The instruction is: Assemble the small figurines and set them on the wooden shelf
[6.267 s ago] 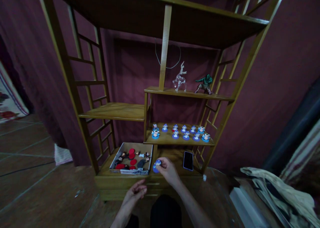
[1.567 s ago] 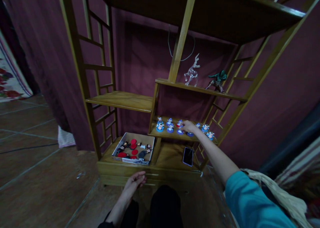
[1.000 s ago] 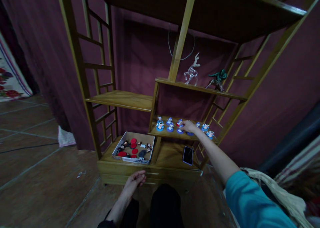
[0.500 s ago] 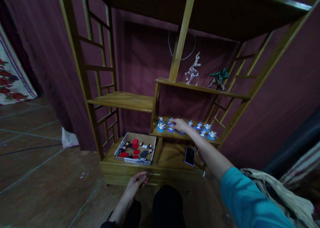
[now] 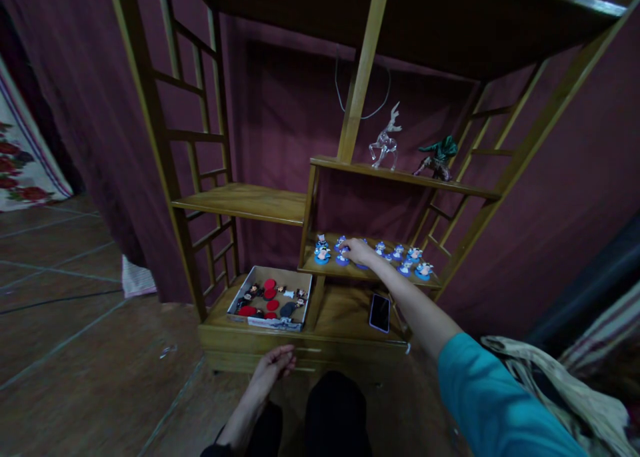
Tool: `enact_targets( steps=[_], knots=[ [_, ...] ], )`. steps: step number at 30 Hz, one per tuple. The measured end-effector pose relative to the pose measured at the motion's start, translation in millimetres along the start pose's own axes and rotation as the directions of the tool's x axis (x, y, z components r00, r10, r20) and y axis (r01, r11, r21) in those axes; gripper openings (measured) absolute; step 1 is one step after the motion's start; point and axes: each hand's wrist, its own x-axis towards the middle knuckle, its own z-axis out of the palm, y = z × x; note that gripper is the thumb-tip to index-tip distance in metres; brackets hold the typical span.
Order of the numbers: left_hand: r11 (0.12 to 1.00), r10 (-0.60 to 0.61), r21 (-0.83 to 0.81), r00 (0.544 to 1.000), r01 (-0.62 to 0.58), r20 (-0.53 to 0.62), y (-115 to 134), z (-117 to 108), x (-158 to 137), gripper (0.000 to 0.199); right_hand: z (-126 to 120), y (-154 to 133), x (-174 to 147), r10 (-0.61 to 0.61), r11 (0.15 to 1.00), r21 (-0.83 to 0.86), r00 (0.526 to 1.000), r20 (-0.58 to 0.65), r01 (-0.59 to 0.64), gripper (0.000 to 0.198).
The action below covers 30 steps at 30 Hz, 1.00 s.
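On the small middle shelf (image 5: pixel 327 269), my right hand (image 5: pixel 358 250) reaches in from the right. Its fingertips close on the top of a small figurine (image 5: pixel 343 258) with a purple-blue base, which stands upright on the board. To its left is a blue-based figurine (image 5: pixel 323 254), and behind that one a darker figurine (image 5: pixel 321 240). Several more figurines (image 5: pixel 398 251) stand right of my wrist; one is partly hidden beneath the hand. My left hand (image 5: pixel 276 365) hovers above my lap before the cabinet's drawers, fingers curled together, with nothing visible in them.
An open cardboard box (image 5: pixel 253 278) at the lower left holds several dark figurines and red discs. A phone (image 5: pixel 380 312) lies on the bottom board. Overhead, a clear deer ornament (image 5: pixel 386 143) and a green-caped figure (image 5: pixel 440 157) stand on the upper shelf (image 5: pixel 350 166).
My view shifts very slightly. My right hand stays at the same figurine, and my left hand keeps its place.
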Motion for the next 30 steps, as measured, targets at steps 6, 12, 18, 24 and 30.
enact_targets(
  steps=[6, 12, 18, 24, 30],
  knots=[
    [1.000, -0.001, 0.001, 1.000, 0.001, -0.014, 1, 1, 0, 0.042, -5, -2, -3, -0.020, 1.000, 0.003, 1.000, -0.003, 0.020, 0.031],
    [1.000, 0.001, 0.024, 1.000, -0.001, -0.029, 3, 3, -3, 0.044, -9, -13, -9, -0.099, 0.994, 0.022, 0.986, -0.135, 0.103, 0.031],
    [0.999, 0.007, 0.045, 0.999, -0.006, -0.040, 4, 4, -4, 0.045, -1, -33, -2, -0.162, 0.982, 0.081, 0.981, -0.111, 0.171, 0.031],
    [0.999, 0.022, 0.040, 1.000, -0.021, -0.020, 1, -1, -1, 0.044, 12, -44, 9, -0.139, 0.981, 0.132, 0.990, -0.039, 0.143, 0.033],
    [1.000, 0.015, 0.020, 1.000, -0.015, -0.027, 1, -1, -1, 0.044, 19, -51, 9, -0.096, 0.989, 0.114, 0.995, -0.037, 0.099, 0.032]
  ],
)
